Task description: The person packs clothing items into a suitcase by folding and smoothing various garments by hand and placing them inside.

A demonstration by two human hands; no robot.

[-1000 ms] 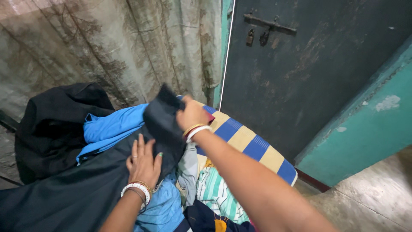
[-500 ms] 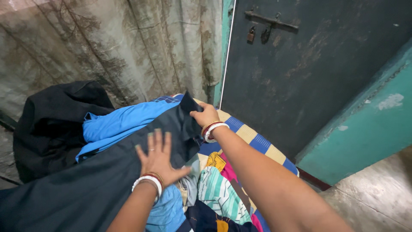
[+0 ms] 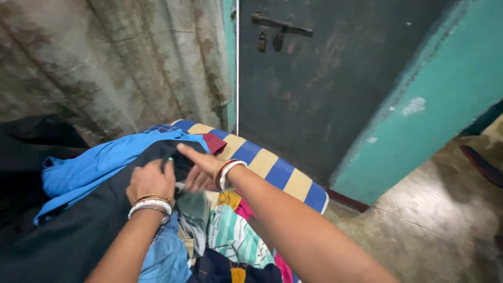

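Now we're mid-fold on the dark garment, lying on the clothes pile beside the blue shirt. Left hand curled, gripping its edge; right hand flat and open, pressing it. Probably smoothing it comes next.

R hand palm hidden; dark cloth cut off btm-left.
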